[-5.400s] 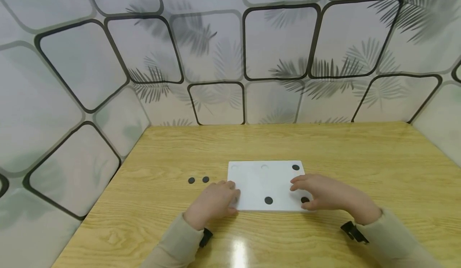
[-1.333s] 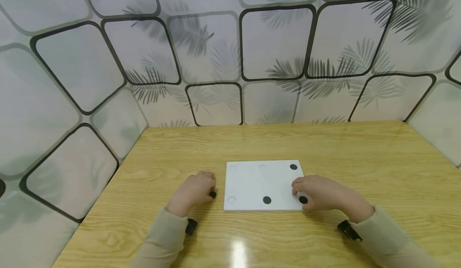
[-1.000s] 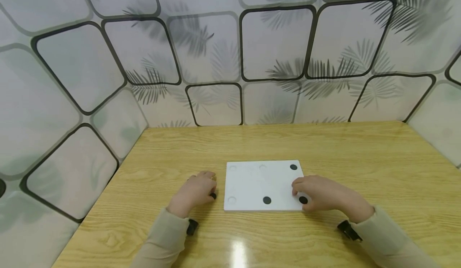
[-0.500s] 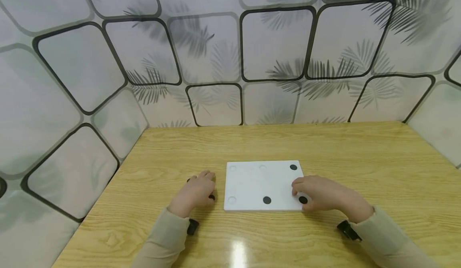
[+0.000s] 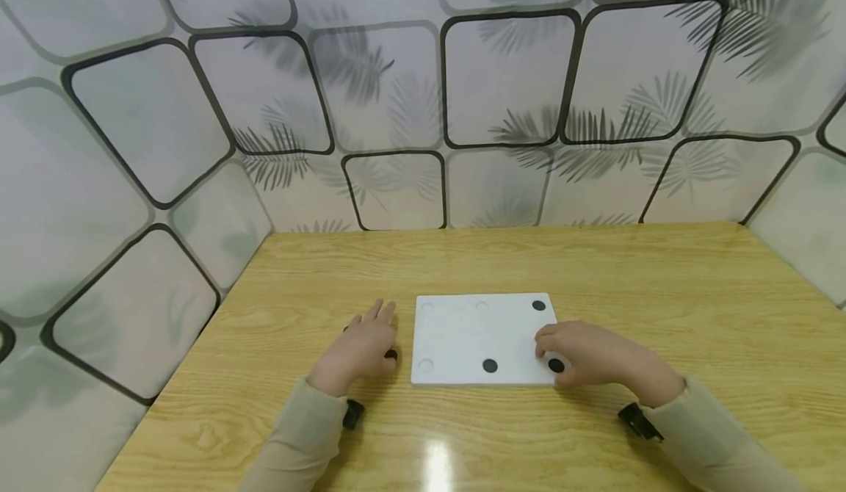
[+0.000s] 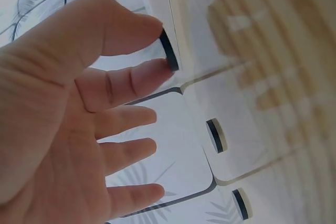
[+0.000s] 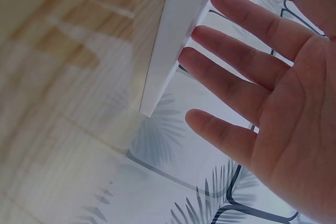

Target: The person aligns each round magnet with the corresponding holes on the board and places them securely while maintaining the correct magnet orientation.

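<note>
A: Pinched by its rim between thumb and forefinger of the left hand [image 6: 68, 119]: a black disc [image 6: 169, 51]. Found in the head view left of centre, just beside the white board [image 5: 482, 334], touching or barely above the worktop [image 5: 595, 272]; impossible to tell which.

B: Thin hold, edge only. Could squirt out under a harder squeeze, then roll off toward the lower left of the frame.

A: Other three fingers spread loose, so no help in catching it. Lying beyond them, lower right of the left wrist frame: two more discs [image 6: 216, 135].

B: Easy to knock with a knuckle or a sleeve. Might scatter.

A: On the board itself: three seated discs [image 5: 490, 366], plus empty round recesses [image 5: 426, 366] near the left side and top edge.

B: Shallow-looking. May jump loose with a bump to the board.

A: Resting at the board's right edge: the right hand [image 5: 595, 360], fingers straight and slightly parted, gripping nothing.

B: Light contact only, judging by the right wrist view. Could let the board skate on that glossy worktop under a sideways nudge from the left.
</note>
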Tool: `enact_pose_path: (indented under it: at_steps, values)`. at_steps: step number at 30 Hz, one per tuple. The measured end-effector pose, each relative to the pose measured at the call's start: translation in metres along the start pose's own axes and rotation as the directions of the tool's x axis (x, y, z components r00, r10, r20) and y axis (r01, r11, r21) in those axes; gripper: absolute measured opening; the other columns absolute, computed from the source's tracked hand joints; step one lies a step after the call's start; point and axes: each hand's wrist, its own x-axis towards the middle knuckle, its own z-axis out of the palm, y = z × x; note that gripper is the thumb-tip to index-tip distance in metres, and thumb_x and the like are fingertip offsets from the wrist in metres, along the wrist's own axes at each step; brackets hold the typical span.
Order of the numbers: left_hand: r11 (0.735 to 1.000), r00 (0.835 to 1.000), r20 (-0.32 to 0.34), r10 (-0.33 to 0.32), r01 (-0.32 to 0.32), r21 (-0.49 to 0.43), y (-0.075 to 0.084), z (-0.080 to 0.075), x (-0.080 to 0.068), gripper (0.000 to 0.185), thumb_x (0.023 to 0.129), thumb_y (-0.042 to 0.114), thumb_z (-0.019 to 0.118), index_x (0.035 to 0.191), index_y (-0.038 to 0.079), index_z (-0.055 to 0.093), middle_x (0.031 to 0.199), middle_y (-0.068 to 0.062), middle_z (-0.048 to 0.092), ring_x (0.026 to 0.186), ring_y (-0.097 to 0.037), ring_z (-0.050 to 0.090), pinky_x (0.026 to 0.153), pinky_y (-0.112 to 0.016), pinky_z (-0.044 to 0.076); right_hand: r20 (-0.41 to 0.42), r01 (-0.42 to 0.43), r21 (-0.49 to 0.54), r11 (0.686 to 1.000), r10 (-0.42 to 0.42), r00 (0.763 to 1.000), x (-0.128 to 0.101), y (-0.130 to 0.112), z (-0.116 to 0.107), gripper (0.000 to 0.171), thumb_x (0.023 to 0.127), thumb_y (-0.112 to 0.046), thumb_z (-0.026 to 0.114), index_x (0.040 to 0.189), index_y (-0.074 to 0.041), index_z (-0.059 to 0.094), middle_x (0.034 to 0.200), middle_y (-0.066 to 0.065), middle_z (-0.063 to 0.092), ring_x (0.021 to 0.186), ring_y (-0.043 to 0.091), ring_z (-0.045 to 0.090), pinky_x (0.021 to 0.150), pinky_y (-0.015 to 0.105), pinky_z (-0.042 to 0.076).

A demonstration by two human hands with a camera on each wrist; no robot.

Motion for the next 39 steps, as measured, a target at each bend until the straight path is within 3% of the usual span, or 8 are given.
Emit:
enact_pose_path:
  at_steps: [11, 21, 24, 28, 31, 39]
  values:
    - [1.000, 1.000, -0.030, 0.007, -0.007, -0.015, 0.000, -0.001, 0.001, 0.030, 0.073, 0.010, 0.064, 0.050, 0.012, 0.045, 0.138, -0.023, 0.025, 0.127, -0.042, 0.014, 0.093, -0.059, 0.024, 0.007, -0.002, -0.009, 1.000, 0.002, 1.000, 0.000, 0.000, -0.001, 0.026, 0.065, -0.015, 0.072, 0.088, -0.012, 0.060, 0.101, 0.003, 0.056, 0.088, 0.022, 0.054, 0.077, 0.039, 0.043]
    - [0.998, 0.996, -0.065, 0.060, -0.059, 0.022, 0.010, -0.003, 0.006, 0.027, 0.076, 0.014, 0.065, 0.058, 0.014, 0.045, 0.139, -0.022, 0.024, 0.128, -0.040, 0.015, 0.092, -0.059, 0.026, 0.005, 0.006, -0.006, 1.000, -0.006, 1.000, 0.000, 0.004, 0.001, 0.028, 0.064, -0.012, 0.071, 0.091, -0.011, 0.061, 0.102, 0.003, 0.056, 0.089, 0.021, 0.054, 0.077, 0.037, 0.043]
    - [0.997, 0.995, -0.074, 0.065, -0.063, 0.036, 0.015, -0.005, 0.011, 0.014, 0.077, 0.016, 0.066, 0.069, 0.012, 0.056, 0.139, -0.021, 0.024, 0.128, -0.039, 0.015, 0.092, -0.058, 0.026, 0.004, 0.003, -0.007, 1.000, -0.003, 1.000, 0.000, 0.003, 0.002, 0.029, 0.064, -0.012, 0.071, 0.092, -0.011, 0.061, 0.102, 0.003, 0.056, 0.089, 0.021, 0.054, 0.077, 0.037, 0.043]
    - [0.997, 0.996, -0.064, 0.065, -0.062, 0.045, 0.022, -0.009, 0.020, 0.014, 0.077, 0.016, 0.066, 0.070, 0.011, 0.055, 0.140, -0.020, 0.024, 0.129, -0.037, 0.014, 0.093, -0.057, 0.025, -0.006, 0.010, -0.013, 1.000, -0.010, 1.000, 0.000, 0.003, 0.001, 0.029, 0.064, -0.012, 0.071, 0.092, -0.011, 0.061, 0.101, 0.002, 0.056, 0.088, 0.021, 0.054, 0.077, 0.037, 0.043]
    - [0.997, 0.996, -0.048, 0.073, -0.071, 0.043, 0.025, -0.011, 0.026, 0.025, 0.077, 0.014, 0.065, 0.062, 0.013, 0.045, 0.140, -0.020, 0.023, 0.129, -0.036, 0.013, 0.094, -0.056, 0.024, -0.006, 0.009, -0.010, 1.000, -0.009, 1.000, 0.000, 0.003, 0.002, 0.029, 0.064, -0.012, 0.071, 0.092, -0.011, 0.061, 0.100, 0.001, 0.056, 0.087, 0.020, 0.054, 0.076, 0.036, 0.043]
    - [0.993, 0.995, -0.023, 0.094, -0.092, 0.077, 0.037, -0.018, 0.041, 0.018, 0.078, 0.016, 0.065, 0.068, 0.013, 0.051, 0.140, -0.020, 0.025, 0.129, -0.035, 0.014, 0.095, -0.055, 0.024, -0.003, -0.003, -0.013, 1.000, 0.003, 1.000, -0.001, 0.004, 0.002, 0.029, 0.064, -0.013, 0.071, 0.091, -0.011, 0.061, 0.101, 0.001, 0.056, 0.088, 0.020, 0.054, 0.077, 0.036, 0.043]
